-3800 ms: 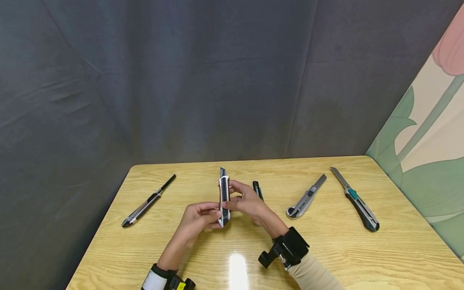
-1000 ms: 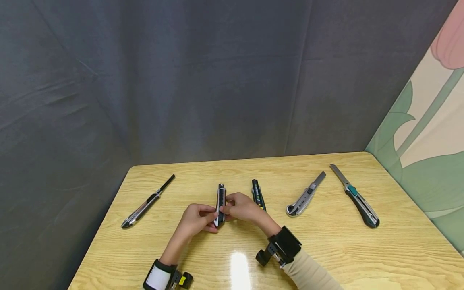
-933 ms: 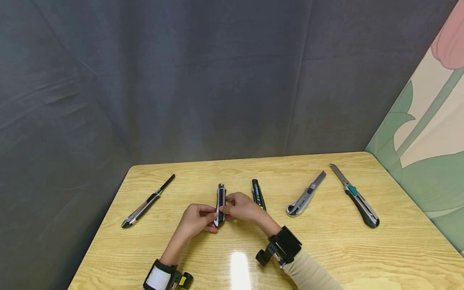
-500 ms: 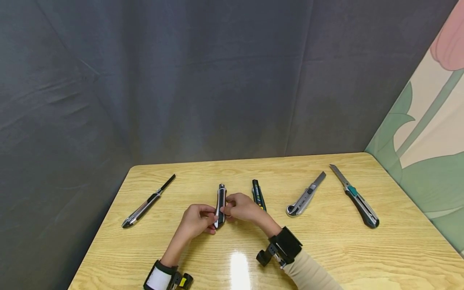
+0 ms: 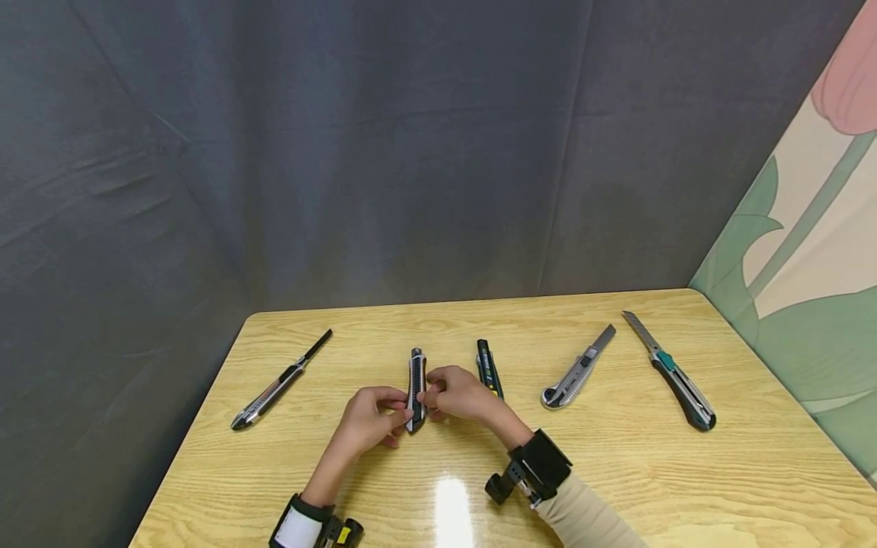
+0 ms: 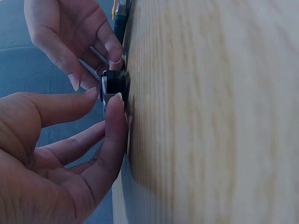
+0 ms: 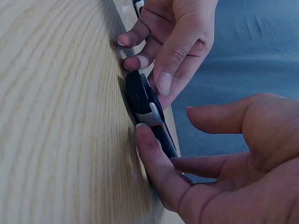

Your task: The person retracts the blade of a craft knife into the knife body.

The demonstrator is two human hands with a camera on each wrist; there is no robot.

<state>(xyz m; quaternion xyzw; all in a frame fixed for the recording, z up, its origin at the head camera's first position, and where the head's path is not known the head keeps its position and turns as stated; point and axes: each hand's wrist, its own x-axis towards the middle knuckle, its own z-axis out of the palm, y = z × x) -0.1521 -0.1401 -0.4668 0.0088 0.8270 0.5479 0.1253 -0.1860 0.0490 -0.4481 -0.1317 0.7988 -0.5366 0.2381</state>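
A black-and-silver utility knife [image 5: 416, 384] lies flat on the table between my hands, pointing away; I see no bare blade at its far end. My left hand [image 5: 366, 422] is at its near end, fingers loosely bent. In the left wrist view, the thumb and a finger of that hand [image 6: 60, 154] are close about the knife's end [image 6: 113, 83]; firm contact cannot be made out. My right hand [image 5: 462, 394] is along the other side. In the right wrist view, one finger of it [image 7: 154, 158] touches the knife's side, while its thumb stands apart.
A dark green cutter [image 5: 488, 369] lies just beyond my right hand, partly hidden by it. Farther right are a grey snap-off knife [image 5: 578, 369] and a teal-and-black one [image 5: 678, 380], both with blades out. A slim cutter [image 5: 277, 388] lies at left on the wooden table [image 5: 617, 472].
The utility knife was held up with its blade showing; now it lies lower, on the table, with no blade visible. Lately my left fingers have drawn slightly away from it.
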